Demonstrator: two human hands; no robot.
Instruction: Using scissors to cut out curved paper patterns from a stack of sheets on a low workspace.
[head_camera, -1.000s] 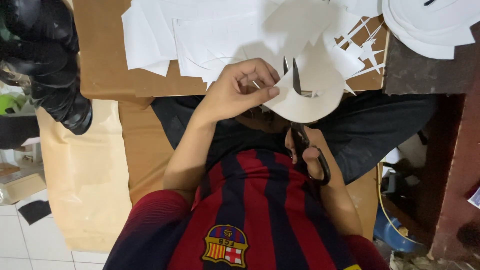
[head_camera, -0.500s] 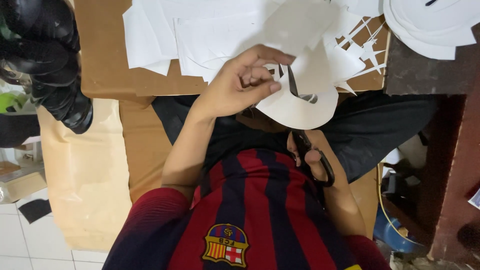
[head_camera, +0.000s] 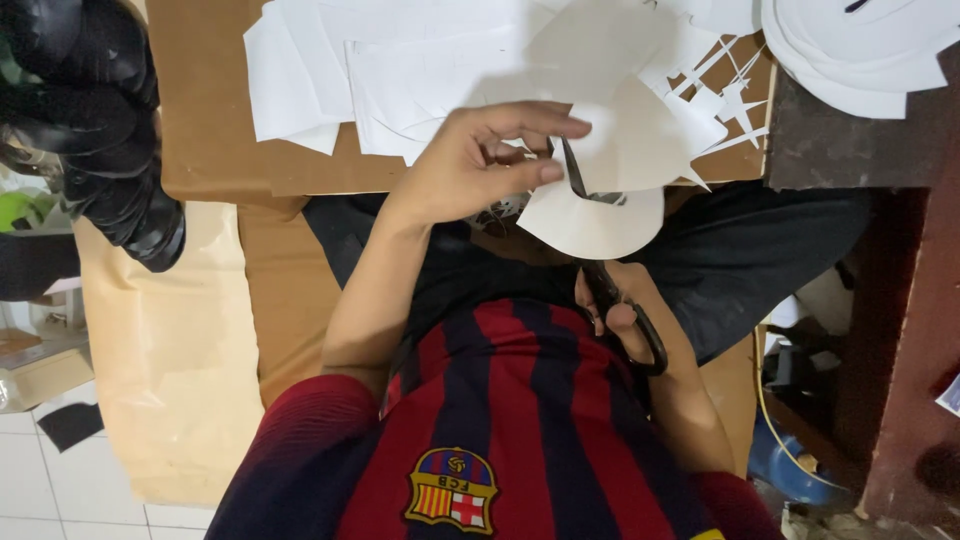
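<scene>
My left hand (head_camera: 480, 165) pinches the left edge of a white, rounded paper piece (head_camera: 600, 220) held over my lap. My right hand (head_camera: 625, 310) grips the handles of black scissors (head_camera: 612, 295), close to my striped shirt. The scissor blades point up through the paper, and their tips lie right beside my left fingertips. The paper piece has a small cut-out slot near the blades. It hides the middle of the scissors.
A heap of white paper sheets and offcuts (head_camera: 400, 70) lies on brown cardboard (head_camera: 210, 110) ahead. Stacked round white cut-outs (head_camera: 860, 50) sit at the top right. A bulky black object (head_camera: 100, 120) fills the top left, with tan paper (head_camera: 170, 350) below it.
The scissor blades have gone from apart to together, tilting left. My left hand has turned and lifted the paper piece, its index finger now stretched over the top.
</scene>
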